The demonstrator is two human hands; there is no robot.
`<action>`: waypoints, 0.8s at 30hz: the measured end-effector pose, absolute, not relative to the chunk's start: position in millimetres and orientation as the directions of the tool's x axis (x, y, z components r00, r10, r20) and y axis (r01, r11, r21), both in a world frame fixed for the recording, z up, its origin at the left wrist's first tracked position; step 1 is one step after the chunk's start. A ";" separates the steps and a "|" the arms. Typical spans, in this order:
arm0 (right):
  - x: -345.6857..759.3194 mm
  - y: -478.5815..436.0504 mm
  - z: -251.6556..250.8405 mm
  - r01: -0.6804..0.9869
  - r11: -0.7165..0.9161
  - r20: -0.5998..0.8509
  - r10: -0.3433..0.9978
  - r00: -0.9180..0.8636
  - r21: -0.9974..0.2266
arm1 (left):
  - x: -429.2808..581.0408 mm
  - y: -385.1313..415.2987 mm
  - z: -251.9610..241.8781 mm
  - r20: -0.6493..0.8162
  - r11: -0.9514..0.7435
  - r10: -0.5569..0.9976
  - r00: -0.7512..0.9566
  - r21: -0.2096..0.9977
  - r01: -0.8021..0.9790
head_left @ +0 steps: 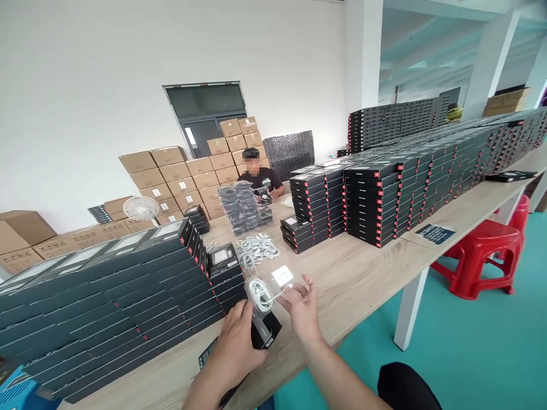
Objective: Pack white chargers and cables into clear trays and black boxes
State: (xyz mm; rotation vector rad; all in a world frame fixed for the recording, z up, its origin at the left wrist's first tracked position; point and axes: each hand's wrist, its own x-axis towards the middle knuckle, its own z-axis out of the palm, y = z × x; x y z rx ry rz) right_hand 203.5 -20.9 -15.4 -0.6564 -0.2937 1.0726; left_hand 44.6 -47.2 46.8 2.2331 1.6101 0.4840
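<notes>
My left hand [237, 339] is closed round a small black box [265, 331] that lies on the wooden table [363, 273]. My right hand [302, 307] pinches the edge of a clear plastic tray [273, 290] over that box. A coiled white cable [260, 293] and a white charger block [282, 276] sit in the tray. Just beyond lies a loose heap of white cables [256, 249]. Another black box with an open insert [222, 256] tops a short stack to the left.
Long rows of black boxes [106, 307] flank my left, and taller black-and-red stacks [384, 199] run along the right. A seated person [258, 173] works at the far end behind bagged items [243, 208]. Cardboard cartons [179, 176], a fan [141, 208] and red stools [482, 250] stand around.
</notes>
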 end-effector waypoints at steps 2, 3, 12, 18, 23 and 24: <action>203.9 -21.5 -16.7 -0.645 0.351 -0.039 0.860 0.509 -0.678 | 48.2 -45.3 45.1 0.142 -0.289 0.957 0.252 0.438 0.851; 206.2 -22.3 -18.3 -0.621 0.354 -0.028 0.854 0.519 -0.699 | 48.0 -43.5 43.3 0.174 -0.288 0.956 0.235 0.419 0.861; 225.8 -24.1 -9.3 -0.510 0.410 0.040 0.807 0.589 -0.756 | 53.7 -39.6 32.8 0.183 -0.386 0.922 0.341 0.497 0.777; 217.4 -21.5 -7.8 -0.480 0.426 0.098 0.817 0.568 -0.767 | 65.3 -29.6 33.8 0.224 -0.311 0.947 0.230 0.464 0.830; 222.9 -34.8 -7.8 -0.422 0.402 0.160 0.850 0.501 -0.813 | 61.1 -24.8 30.7 0.235 -0.350 0.934 0.270 0.443 0.825; 226.6 -38.2 -4.9 -0.396 0.399 0.201 0.868 0.455 -0.827 | 60.0 -25.0 29.6 0.231 -0.363 0.930 0.285 0.470 0.804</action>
